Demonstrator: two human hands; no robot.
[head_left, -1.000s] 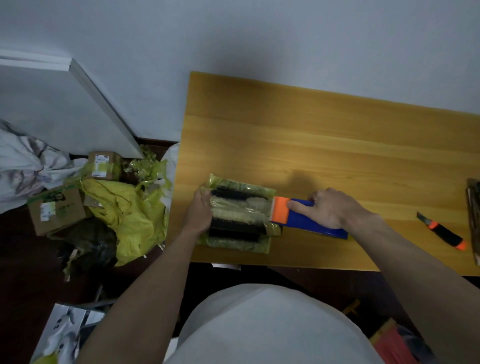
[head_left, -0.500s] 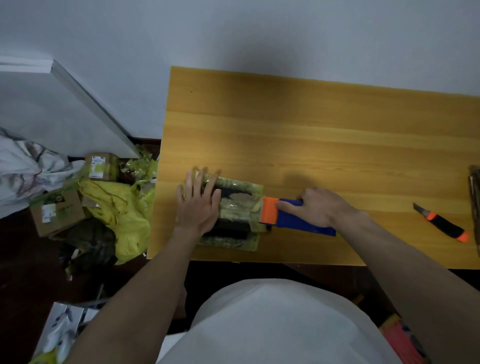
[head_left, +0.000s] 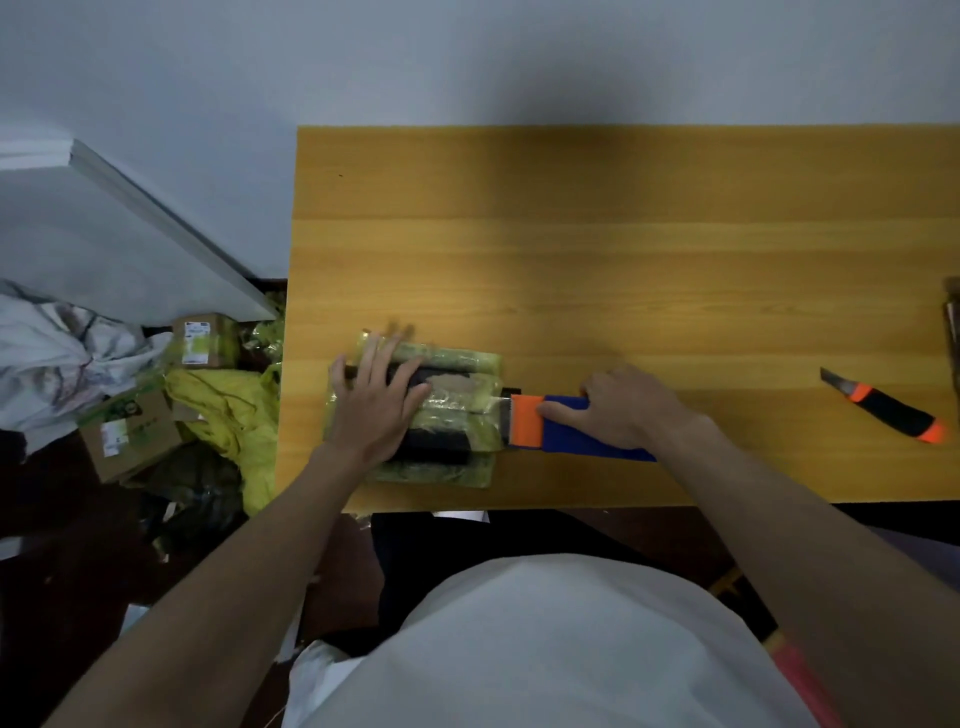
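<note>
Plastic-wrapped flat parcel (head_left: 457, 395), blue-orange scraper (head_left: 561, 437).

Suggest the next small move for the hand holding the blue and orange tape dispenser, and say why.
Probably tilt the tape dispenser and pull it away to cut off: the right hand grips it at the right edge of the wrapped package, while the left hand presses flat on top, steadying it.
</note>
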